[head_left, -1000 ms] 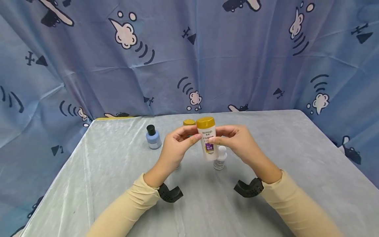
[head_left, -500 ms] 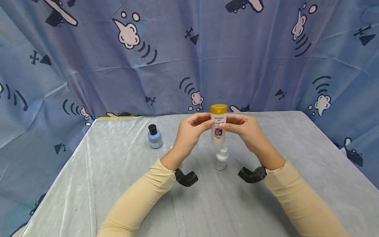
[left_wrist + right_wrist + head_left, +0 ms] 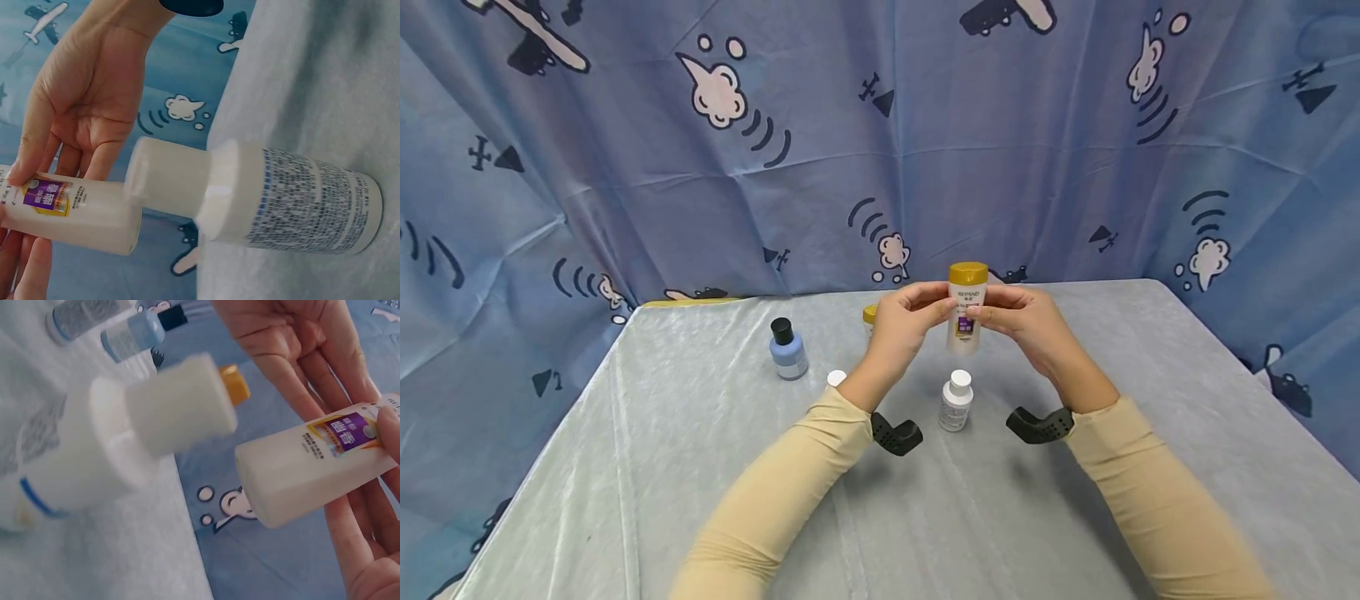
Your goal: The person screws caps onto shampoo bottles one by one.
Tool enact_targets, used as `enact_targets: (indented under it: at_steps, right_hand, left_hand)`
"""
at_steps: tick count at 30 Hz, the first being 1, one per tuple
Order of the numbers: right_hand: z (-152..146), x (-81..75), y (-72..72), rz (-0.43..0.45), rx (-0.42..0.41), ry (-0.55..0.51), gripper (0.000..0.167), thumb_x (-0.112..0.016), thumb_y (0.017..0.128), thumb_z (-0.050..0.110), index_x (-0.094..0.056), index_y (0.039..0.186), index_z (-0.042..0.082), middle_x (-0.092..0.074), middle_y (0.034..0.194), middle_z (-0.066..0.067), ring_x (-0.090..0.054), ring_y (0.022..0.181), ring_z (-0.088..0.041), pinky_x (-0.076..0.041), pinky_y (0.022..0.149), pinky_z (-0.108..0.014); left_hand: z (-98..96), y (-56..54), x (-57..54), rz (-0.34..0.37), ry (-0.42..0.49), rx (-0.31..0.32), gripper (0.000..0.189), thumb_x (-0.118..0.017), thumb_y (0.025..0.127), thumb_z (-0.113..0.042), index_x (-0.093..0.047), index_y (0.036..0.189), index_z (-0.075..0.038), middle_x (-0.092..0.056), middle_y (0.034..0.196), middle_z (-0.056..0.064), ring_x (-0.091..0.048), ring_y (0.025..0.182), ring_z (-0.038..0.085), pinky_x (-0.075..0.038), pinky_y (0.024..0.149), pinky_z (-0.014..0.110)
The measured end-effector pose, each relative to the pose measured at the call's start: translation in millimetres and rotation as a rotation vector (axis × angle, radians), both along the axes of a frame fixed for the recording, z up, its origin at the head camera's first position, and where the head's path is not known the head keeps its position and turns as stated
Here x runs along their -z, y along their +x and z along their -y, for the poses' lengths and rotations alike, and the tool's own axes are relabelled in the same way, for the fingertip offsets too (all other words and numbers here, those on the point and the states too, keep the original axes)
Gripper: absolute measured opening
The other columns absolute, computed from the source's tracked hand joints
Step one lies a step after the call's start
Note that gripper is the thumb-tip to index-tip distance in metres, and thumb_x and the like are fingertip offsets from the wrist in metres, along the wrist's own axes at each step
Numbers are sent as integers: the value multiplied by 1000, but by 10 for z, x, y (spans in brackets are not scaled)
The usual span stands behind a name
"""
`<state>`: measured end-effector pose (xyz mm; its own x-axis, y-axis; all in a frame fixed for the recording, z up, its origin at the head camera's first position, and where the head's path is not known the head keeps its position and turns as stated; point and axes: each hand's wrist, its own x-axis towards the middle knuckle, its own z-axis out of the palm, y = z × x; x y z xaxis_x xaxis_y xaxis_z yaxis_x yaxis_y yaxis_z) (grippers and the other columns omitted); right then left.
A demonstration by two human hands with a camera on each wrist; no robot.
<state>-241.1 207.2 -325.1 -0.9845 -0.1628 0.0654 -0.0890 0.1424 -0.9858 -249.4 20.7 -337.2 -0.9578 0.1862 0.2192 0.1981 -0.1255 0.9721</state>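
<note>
Both hands hold a white shampoo bottle upright by its sides, gold cap on top and a purple-and-gold label facing me. My left hand pinches its left side between thumb and fingers. From the right, my right hand does the same, with its thumb across the label. The bottle's base shows in the left wrist view, with no hand under it. Just nearer than the held bottle, a small white bottle with a white cap stands on the table.
A blue bottle with a black cap stands at the left. Behind my left hand, a gold-capped bottle is mostly hidden. A white cap shows beside my left forearm. The grey-white cloth ends at a blue patterned curtain.
Both hands have carried the shampoo bottle right and farther back, bringing it from a slight tilt to upright. The small white bottle is now fully uncovered.
</note>
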Motion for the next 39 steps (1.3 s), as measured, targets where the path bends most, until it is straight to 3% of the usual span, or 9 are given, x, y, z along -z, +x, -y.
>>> enact_targets:
  at_steps: [6, 11, 16, 21, 33, 36, 39]
  right_hand:
    - [-75, 124, -78, 18, 19, -19, 19, -72, 92, 17, -69, 111, 20, -70, 98, 20, -65, 99, 0, -54, 87, -13]
    - [-127, 243, -152, 76, 22, -27, 40, -72, 92, 15, -62, 128, 4, -70, 98, 20, -64, 100, 1, -54, 88, -12]
    - [-142, 390, -228, 103, 38, -66, 44, -72, 91, 8, -57, 130, -4, -70, 95, 19, -65, 96, 2, -55, 86, -13]
    - [-131, 486, -270, 120, 46, -29, 53, -71, 91, 7, -50, 137, -11, -67, 94, 20, -64, 94, 4, -55, 86, -13]
    - [-155, 668, -260, 151, 8, 3, 54, -71, 91, 7, -49, 136, -14, -68, 93, 20, -64, 94, 5, -54, 86, -12]
    - [-150, 681, -248, 158, 10, 22, 55, -70, 91, 8, -49, 138, -13, -68, 99, 16, -63, 94, 6, -53, 87, -12]
    - [-163, 671, -238, 160, 16, 73, 57, -71, 92, 11, -49, 140, -9, -70, 115, 3, -63, 97, 5, -53, 94, -19]
  left_hand:
    - [-114, -99, 107, 17, -46, -19, 29, -72, 91, -9, -70, 117, 1, -71, 117, 18, -69, 104, 20, -58, 90, 27]
    - [-185, -179, 250, 35, -84, -44, 29, -72, 90, -8, -70, 118, 1, -72, 117, 18, -70, 107, 23, -58, 90, 27]
    - [-233, -203, 363, 64, -128, -81, 28, -73, 90, -9, -71, 116, 0, -73, 115, 16, -70, 106, 24, -58, 89, 27]
    - [-249, -244, 472, 71, -158, -102, 27, -74, 89, -9, -72, 115, -1, -74, 113, 14, -71, 105, 21, -59, 87, 25]
    - [-235, -232, 669, 72, -230, -103, 25, -75, 88, -10, -73, 112, -3, -75, 111, 12, -71, 102, 19, -58, 85, 24]
    - [-244, -228, 690, 66, -242, -104, 25, -75, 88, -10, -72, 112, -3, -75, 111, 12, -71, 103, 19, -58, 85, 24]
    - [-254, -204, 672, 70, -248, -117, 27, -75, 88, -11, -72, 114, -3, -74, 113, 12, -71, 105, 20, -58, 85, 24]
